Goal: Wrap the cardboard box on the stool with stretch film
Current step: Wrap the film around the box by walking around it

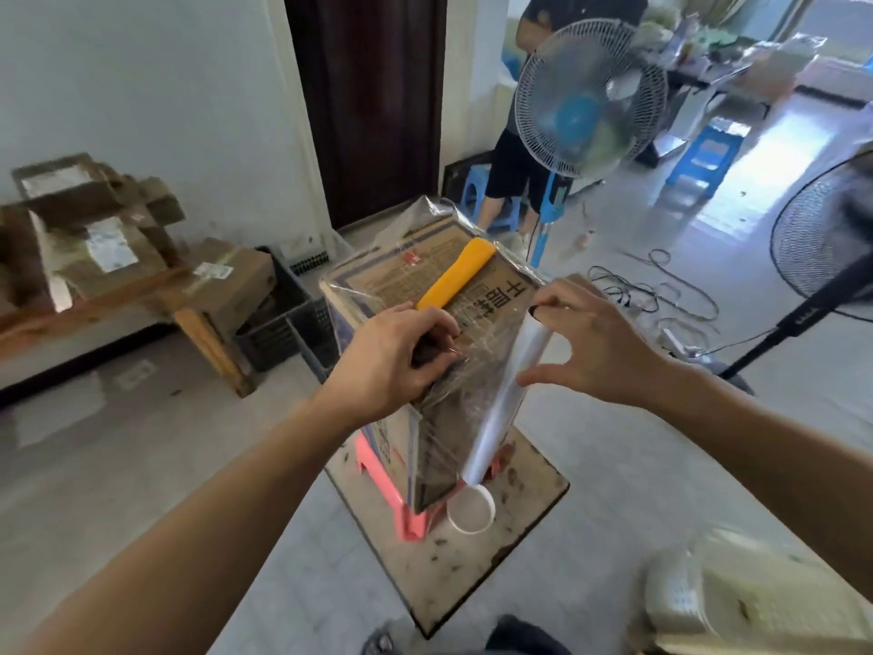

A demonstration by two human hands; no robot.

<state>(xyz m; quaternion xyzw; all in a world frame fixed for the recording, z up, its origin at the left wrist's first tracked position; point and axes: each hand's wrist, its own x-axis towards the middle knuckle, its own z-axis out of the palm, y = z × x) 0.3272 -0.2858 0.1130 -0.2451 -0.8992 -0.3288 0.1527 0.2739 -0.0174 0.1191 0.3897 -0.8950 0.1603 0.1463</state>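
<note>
A printed cardboard box [425, 286] stands on a pink plastic stool [382, 489], with clear film over its top and near side. A yellow strip [456, 274] lies on the box top under the film. My left hand [401, 356] presses the film against the box's near top edge, fingers curled on it. My right hand [586, 338] holds the roll of stretch film [505, 394] upright beside the box's near right corner, thumb and fingers around its upper part. The roll's white core end [471, 509] hangs down near the stool.
The stool sits on a worn board [529, 494] on the floor. A person stands behind a pedestal fan [590, 96]; a second black fan [822, 243] is at right. Cables [661, 290] lie on the floor. Stacked cardboard boxes [94, 229] and a black crate [283, 323] are at left.
</note>
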